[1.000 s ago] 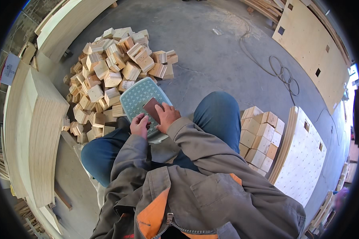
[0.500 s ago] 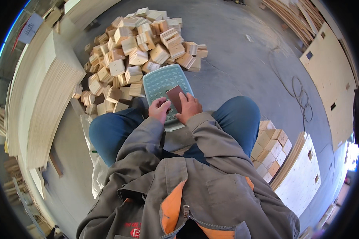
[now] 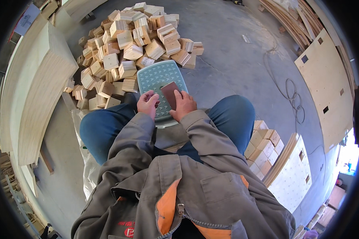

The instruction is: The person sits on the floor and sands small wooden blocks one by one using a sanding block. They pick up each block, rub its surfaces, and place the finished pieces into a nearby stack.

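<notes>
Head: left hand (image 3: pixel 147 104) farther from sheet (image 3: pixel 169 93)

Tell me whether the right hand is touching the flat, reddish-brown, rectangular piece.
Touching. The head view shows the right hand with fingers lying on the reddish-brown piece.

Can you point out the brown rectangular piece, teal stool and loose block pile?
Brown rectangular piece (image 3: pixel 170 95), head view: middle of its flat face.
Teal stool (image 3: pixel 158 79), head view: bare textured top.
Loose block pile (image 3: pixel 132 51), head view: a block near its middle.
</notes>
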`<move>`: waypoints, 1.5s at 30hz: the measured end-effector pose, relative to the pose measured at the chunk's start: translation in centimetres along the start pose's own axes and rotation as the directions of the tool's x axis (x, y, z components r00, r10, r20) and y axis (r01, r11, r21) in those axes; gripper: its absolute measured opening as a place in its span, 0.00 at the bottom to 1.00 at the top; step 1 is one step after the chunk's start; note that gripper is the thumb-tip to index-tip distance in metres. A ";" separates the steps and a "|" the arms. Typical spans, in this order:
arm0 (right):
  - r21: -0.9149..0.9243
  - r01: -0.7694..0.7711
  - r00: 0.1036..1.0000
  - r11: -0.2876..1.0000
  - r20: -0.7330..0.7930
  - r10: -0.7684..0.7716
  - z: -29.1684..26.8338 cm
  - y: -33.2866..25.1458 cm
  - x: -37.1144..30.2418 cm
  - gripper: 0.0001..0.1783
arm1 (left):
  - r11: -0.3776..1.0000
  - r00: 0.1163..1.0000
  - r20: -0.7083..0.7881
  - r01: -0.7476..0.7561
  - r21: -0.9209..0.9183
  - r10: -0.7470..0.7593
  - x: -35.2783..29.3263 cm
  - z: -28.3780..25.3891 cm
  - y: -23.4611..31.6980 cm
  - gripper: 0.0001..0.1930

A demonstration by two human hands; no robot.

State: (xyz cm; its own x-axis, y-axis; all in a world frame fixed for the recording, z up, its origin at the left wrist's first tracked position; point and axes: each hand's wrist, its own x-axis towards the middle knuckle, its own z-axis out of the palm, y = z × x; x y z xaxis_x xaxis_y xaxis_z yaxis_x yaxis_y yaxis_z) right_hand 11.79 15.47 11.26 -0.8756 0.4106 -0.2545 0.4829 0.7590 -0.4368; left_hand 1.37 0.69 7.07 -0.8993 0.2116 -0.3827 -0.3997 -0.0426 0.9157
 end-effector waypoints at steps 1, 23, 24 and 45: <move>0.002 -0.004 1.000 1.000 0.007 0.004 -0.1 -0.1 0.0 0.56 | 1.000 1.000 -0.001 -0.003 0.000 0.003 0.0 -0.1 0.0 0.22; 0.009 0.002 0.999 1.000 -0.039 -0.002 1.1 0.4 1.1 0.55 | 0.991 0.998 -0.068 -0.011 -0.133 0.002 0.0 -1.2 1.8 0.23; 0.003 0.008 0.999 1.000 -0.046 -0.008 1.2 0.7 1.2 0.56 | 0.989 0.999 -0.051 -0.023 -0.146 0.016 -0.2 -0.9 2.2 0.23; -0.089 0.171 0.963 0.981 -0.194 -0.185 4.8 2.2 2.8 0.53 | 0.940 0.966 0.149 -0.160 -0.300 0.212 -3.2 1.7 8.7 0.22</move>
State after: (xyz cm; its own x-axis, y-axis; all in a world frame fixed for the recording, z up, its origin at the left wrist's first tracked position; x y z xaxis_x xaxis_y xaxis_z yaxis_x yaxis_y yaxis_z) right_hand 10.45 15.90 5.45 -0.9357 0.3529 0.0028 0.3231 0.8598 -0.3953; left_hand 1.07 1.29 16.48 -0.9269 0.3407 -0.1573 -0.2851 -0.3669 0.8855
